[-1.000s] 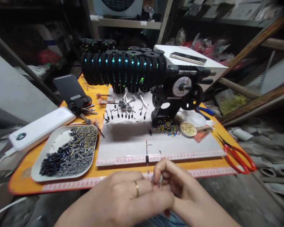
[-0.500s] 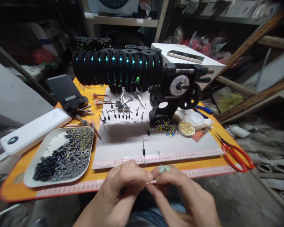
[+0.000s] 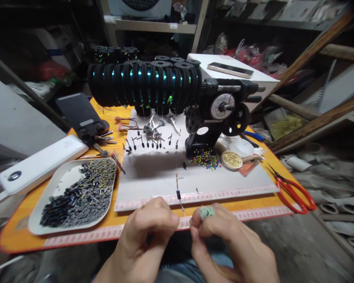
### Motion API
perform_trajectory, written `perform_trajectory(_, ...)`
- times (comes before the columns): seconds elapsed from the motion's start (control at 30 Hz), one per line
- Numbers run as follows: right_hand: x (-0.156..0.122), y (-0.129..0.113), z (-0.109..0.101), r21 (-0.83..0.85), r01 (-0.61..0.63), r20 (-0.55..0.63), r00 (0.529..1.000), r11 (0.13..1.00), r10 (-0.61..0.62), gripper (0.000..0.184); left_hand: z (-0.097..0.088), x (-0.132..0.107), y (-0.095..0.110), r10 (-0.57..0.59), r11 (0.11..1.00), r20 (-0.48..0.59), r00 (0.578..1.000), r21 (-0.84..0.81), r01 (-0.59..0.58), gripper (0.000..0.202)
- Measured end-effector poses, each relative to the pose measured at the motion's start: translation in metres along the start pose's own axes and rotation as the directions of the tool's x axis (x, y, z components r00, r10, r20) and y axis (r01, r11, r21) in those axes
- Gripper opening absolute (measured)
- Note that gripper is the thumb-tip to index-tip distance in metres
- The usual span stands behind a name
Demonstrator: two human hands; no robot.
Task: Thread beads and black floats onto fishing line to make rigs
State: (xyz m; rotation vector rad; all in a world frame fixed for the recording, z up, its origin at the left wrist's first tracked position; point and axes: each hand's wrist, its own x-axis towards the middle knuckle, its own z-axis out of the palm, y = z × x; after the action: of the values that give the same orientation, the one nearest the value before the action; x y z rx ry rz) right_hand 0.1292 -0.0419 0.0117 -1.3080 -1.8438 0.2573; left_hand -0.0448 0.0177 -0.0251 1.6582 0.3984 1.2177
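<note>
My left hand (image 3: 149,232) and my right hand (image 3: 224,236) are held close together at the table's front edge, thumbs and fingertips pinched. Whatever is between them is too small to make out. A green wrap (image 3: 207,212) goes around a finger of my right hand. Just beyond the gap between my hands stands a small black cylinder (image 3: 178,195) with a thin stem above it and a short grey piece below, reaching toward my fingertips. A tiny grey piece (image 3: 197,190) lies to its right on the white board (image 3: 153,184).
A black machine with ribbed spools (image 3: 147,84) and a dial (image 3: 222,106) overhangs the board. At left is a tray (image 3: 32,220) of small grey and black parts. Coloured beads (image 3: 205,158), a dish of gold pieces (image 3: 231,160) and red-handled scissors (image 3: 295,192) are at right.
My hands have drawn slightly apart, opening a gap between the fingertips. The small black cylinder now tilts a little, and its grey lower piece has come into clearer view.
</note>
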Motion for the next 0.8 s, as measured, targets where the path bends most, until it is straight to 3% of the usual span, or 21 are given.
perform_trajectory(0.13,0.004,-0.002,-0.006,0.096,-0.094,-0.005,0.995,0.991,0.095,0.03,0.003,0.002,-0.001,-0.032,0.994,-0.015,0.999,0.105,0.034,0.057)
perform_trajectory(0.3,0.014,-0.005,-0.019,0.267,-0.198,0.026,0.98,0.943,0.198,0.024,0.015,0.016,0.004,0.09,0.948,0.116,0.989,0.293,-0.12,0.073)
perform_trajectory(0.47,0.023,-0.001,-0.031,0.291,-0.24,0.061,0.971,0.926,0.232,0.024,0.012,0.032,0.009,0.176,0.897,0.123,0.977,0.389,-0.21,0.046)
perform_trajectory(0.63,0.026,0.004,-0.03,0.282,-0.263,0.095,0.965,0.922,0.246,0.022,-0.001,0.037,0.013,0.203,0.835,0.257,0.945,0.458,-0.304,0.023)
perform_trajectory(0.7,0.025,0.004,-0.025,0.338,-0.281,0.083,0.96,0.898,0.269,0.023,-0.003,0.035,0.015,0.204,0.818,0.216,0.955,0.498,-0.288,0.019)
perform_trajectory(0.8,0.02,0.002,-0.011,0.545,-0.268,0.03,0.953,0.794,0.301,0.032,-0.001,0.03,0.019,0.156,0.872,0.066,0.986,0.459,-0.169,0.023)
